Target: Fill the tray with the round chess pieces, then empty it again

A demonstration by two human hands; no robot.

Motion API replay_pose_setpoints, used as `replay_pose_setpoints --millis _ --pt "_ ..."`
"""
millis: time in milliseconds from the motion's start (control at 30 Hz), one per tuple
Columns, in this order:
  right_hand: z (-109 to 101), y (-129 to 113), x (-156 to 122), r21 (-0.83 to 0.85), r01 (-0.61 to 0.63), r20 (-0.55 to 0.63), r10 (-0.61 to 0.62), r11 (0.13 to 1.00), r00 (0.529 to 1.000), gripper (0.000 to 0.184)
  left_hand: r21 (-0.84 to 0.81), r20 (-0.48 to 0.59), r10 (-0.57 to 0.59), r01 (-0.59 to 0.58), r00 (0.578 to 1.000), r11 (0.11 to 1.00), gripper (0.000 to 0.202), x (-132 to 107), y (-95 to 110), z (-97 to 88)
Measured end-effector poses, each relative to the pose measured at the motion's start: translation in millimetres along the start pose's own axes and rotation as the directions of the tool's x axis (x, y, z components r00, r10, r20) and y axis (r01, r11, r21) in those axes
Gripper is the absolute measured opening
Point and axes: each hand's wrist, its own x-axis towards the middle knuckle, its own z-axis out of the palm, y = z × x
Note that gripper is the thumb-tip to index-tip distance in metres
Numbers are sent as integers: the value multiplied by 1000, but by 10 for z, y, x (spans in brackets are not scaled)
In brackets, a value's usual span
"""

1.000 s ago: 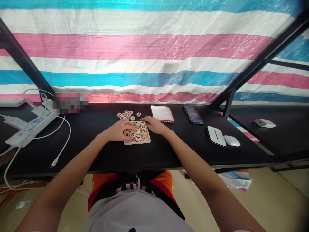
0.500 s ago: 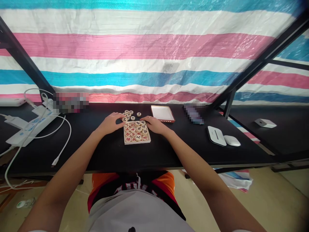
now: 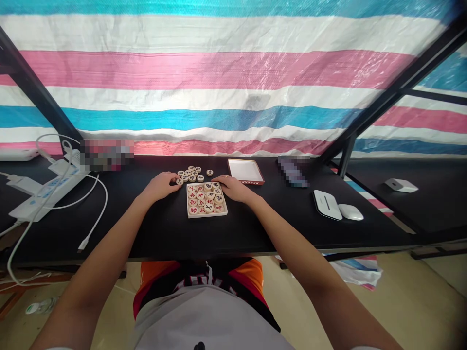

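A shallow white box (image 3: 188,214) holds rows of round Chinese chess pieces with red and black characters; one black-marked piece (image 3: 208,207) lies on top of others near its front. My left hand (image 3: 161,186), left of the box's far corner, pinches a Chinese chess piece (image 3: 179,181) between thumb and fingers at the table surface. Several loose pieces (image 3: 191,178) lie behind the box, and a single piece (image 3: 209,172) sits apart to their right. At the far right corner of the box, my right hand (image 3: 235,188) grips the edge with curled fingers.
An open box lid (image 3: 245,170) lies behind my right hand. Farther right are a blurred phone-like item (image 3: 293,172), a white flat device (image 3: 327,204) and a white mouse (image 3: 350,212). A power strip (image 3: 51,194) with white cables (image 3: 105,194) occupies the black table's left side.
My left hand has moved left, away from the box, with the chess piece. More loose pieces now show on the left of the group. My right hand stays at the box corner.
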Motion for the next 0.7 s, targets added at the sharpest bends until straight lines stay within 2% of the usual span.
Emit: replay_pose_setpoints --millis 200,333,600,700 --pt "-4 -6 -4 -2 -4 6 4 1000 1000 37 35 -54 -134 136 990 990 28 -18 73 -35" --pt "5 9 -3 -2 8 -3 -8 1000 1000 37 57 -67 -148 152 987 987 24 -24 103 -37" --pt "5 1 -3 9 -5 2 5 1000 1000 37 40 -28 -62 63 998 997 31 -17 115 -11" --pt "7 1 -3 7 -11 -3 11 1000 1000 37 -5 -73 52 -52 996 999 30 -50 195 -16"
